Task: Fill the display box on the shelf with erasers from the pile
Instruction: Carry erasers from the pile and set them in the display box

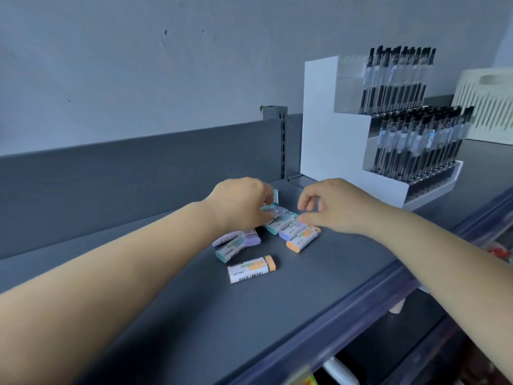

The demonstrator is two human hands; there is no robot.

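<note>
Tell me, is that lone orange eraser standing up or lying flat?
Lying flat: the orange eraser rests on its broad side on the shelf, label and barcode facing up.

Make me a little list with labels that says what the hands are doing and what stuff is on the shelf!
left hand: curled over the eraser pile, seems to grip one
right hand: fingers loosely curled beside the pile, holding nothing
loose eraser: orange-tipped, lying apart, nearest the camera
shelf: dark grey
pen display: white, tiered, full of black pens
basket: white, far right
display box for erasers: not visible
</note>
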